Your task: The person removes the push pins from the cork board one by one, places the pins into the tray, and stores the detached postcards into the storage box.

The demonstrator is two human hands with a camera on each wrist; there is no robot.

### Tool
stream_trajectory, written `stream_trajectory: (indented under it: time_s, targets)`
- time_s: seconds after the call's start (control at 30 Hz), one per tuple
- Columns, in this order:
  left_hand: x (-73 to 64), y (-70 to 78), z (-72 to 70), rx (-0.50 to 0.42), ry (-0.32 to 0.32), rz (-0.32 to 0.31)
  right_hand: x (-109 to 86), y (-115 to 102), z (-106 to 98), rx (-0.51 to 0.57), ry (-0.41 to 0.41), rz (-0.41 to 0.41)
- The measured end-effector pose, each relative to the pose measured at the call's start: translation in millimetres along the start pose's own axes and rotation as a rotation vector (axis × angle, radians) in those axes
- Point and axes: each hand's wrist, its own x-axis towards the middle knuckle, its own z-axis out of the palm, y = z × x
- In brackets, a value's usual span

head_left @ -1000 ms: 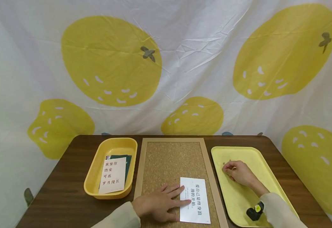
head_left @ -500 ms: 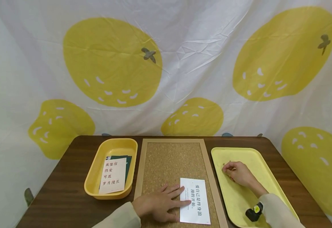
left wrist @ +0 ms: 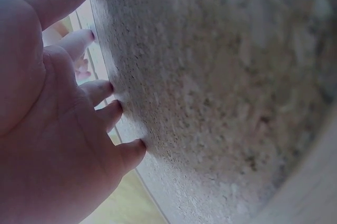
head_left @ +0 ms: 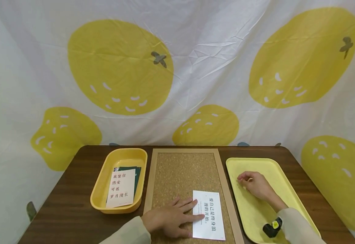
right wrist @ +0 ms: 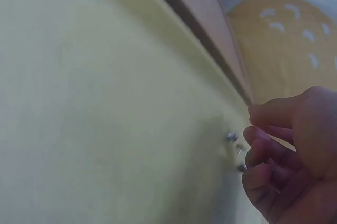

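My left hand (head_left: 174, 218) lies with fingers spread on the cork board (head_left: 184, 173), the index and middle fingertips over the left edge of a white card (head_left: 209, 217) with printed characters. Small pins show at several of the card's corners. In the left wrist view, the fingers (left wrist: 100, 92) are stretched out and their tips touch the cork. My right hand (head_left: 253, 184) is bent over the left part of the yellow tray (head_left: 275, 169), thumb and fingers curled. Beside its fingertips, small shiny pushpins (right wrist: 231, 136) lie in the tray. Whether anything is pinched between the fingertips is hidden.
Left of the board stands a yellow-orange basin (head_left: 128, 154) holding a cream card (head_left: 120, 188) with red characters over a dark green card (head_left: 138, 173). The brown table (head_left: 76, 183) ends at a lemon-patterned curtain (head_left: 195, 78).
The right fingertips have shifted slightly to the left over the pushpins, which the head view no longer shows. The left hand has stayed in place on the card.
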Motion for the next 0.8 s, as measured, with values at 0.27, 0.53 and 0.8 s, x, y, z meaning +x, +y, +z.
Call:
stream_trajectory:
  time_s: [0.27,0.53,0.8]
  targets:
    - [0.8,0.5,-1.3,-0.016,-0.015,-0.012,0.7,-27.3,6.9,0.075,-0.072,-0.058]
    - [2.1,-0.3,-2.2,-0.014,-0.031,-0.013,0.8,-45.6,20.4,0.129,-0.146,-0.074]
    - [2.2,-0.4,-2.7,-0.019,-0.037,-0.016,-0.2,-50.6,30.9,0.169,-0.197,-0.076]
